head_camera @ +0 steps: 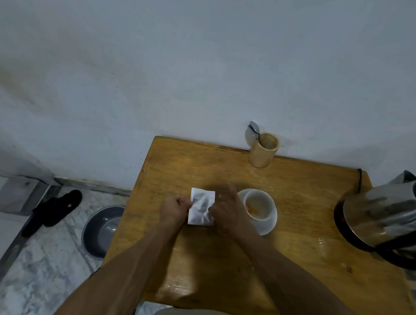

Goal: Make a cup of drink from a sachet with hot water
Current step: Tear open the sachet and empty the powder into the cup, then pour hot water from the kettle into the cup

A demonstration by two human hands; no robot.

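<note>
Wooden holder at table's far edge, near the wall. On marble floor left of table: grey bowl partly under the left edge, black sandal further left by a grey block.

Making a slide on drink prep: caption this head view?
Both hands hold a silver sachet beside a white cup.

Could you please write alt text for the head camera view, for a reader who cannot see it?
Both hands, left and right, hold a silvery foil sachet over a wooden table, beside a white cup containing something orange. A steel kettle stands right.
</note>
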